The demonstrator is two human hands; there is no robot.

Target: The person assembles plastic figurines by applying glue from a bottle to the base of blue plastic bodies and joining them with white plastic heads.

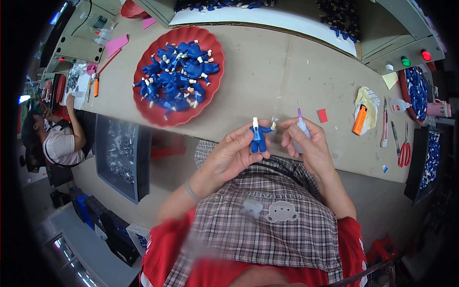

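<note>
My left hand [233, 152] holds a small figurine body [258, 137] upright between thumb and fingers, above my lap at the table's front edge. It wears a blue suit, with a cream neck peg on top and a pale hand on an outstretched arm. In my right hand [311, 143] is a white glue bottle [302, 134] with a purple needle tip pointing up, close beside the figurine but apart from it. A red scalloped plate [143, 106] to the left carries many similar blue bodies [177, 76].
On the right lie an orange lighter [360, 119] on a crumpled cloth [368, 98], a craft knife [384, 125] and red-handled scissors [405, 152]. A grey bin [143, 158] stands below the table's left side. A co-worker [64, 136] sits far left.
</note>
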